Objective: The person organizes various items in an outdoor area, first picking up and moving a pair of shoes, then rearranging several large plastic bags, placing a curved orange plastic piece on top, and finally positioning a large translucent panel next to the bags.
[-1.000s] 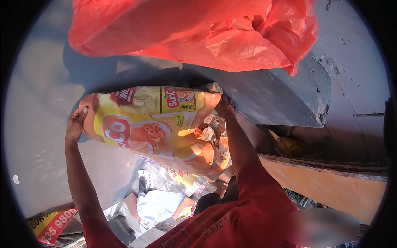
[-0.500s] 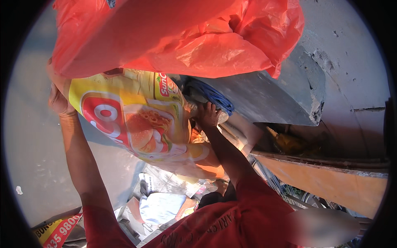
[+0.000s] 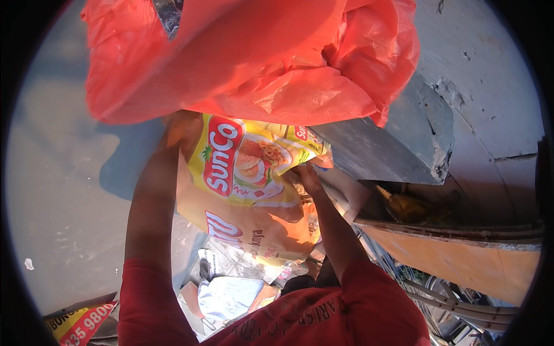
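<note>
A printed plastic banner [image 3: 271,202], yellow, white and orange with food pictures, hangs in folds between my hands. At its upper left edge, in shadow, my left hand [image 3: 186,126] is closed on it; most of the fingers are hidden by the banner and the red plastic. My right hand [image 3: 307,176] grips the folded right edge, its fingers partly tucked behind the sheet. Just above both hands hangs a large, crumpled red plastic bag [image 3: 259,69], covering the banner's top.
A grey slab with a broken edge [image 3: 404,138] lies beyond my right hand. Below it, a yellow object [image 3: 407,205] sits in a dark gap behind an orange-tan board [image 3: 444,248]. Pale cloth [image 3: 228,297] lies low down. A red-and-yellow printed sheet [image 3: 86,323] is at lower left.
My left hand has moved right, bringing the banner's left edge inward and turning more of its print into view. My right hand has shifted slightly right and down along the edge.
</note>
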The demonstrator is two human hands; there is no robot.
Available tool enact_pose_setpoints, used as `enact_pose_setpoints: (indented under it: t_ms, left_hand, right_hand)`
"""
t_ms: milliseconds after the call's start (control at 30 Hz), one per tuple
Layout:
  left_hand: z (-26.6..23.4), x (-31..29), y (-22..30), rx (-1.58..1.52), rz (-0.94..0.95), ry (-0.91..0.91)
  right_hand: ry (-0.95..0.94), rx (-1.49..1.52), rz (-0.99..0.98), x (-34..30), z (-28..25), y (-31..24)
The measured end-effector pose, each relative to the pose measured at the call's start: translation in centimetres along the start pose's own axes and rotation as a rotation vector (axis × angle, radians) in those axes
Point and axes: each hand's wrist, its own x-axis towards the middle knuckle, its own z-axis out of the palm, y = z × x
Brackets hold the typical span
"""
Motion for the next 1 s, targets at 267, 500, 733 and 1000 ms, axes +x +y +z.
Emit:
enact_pose_setpoints:
  t_ms: [267,500,733,1000]
  left_hand:
    - [0.6,-6.2,-8.1,0.631,0.284,0.565]
    - [-7.4,-16.0,-27.2,-0.025,-0.111,0.332]
    - [-11.0,-17.9,-20.2,0.16,0.177,0.439]
    - [-5.8,-9.4,-7.1,1.248,0.388,0.962]
  right_hand:
    - [0.291,0.067,-0.199,2.0,-6.6,5.3]
    - [0.469,0.286,0.602,-3.7,-13.3,7.8]
    - [-0.082,0.712,0.186,-2.0,-8.4,-0.2]
    - [-0.006,0.879,0.146,-5.5,-9.7,-0.5]
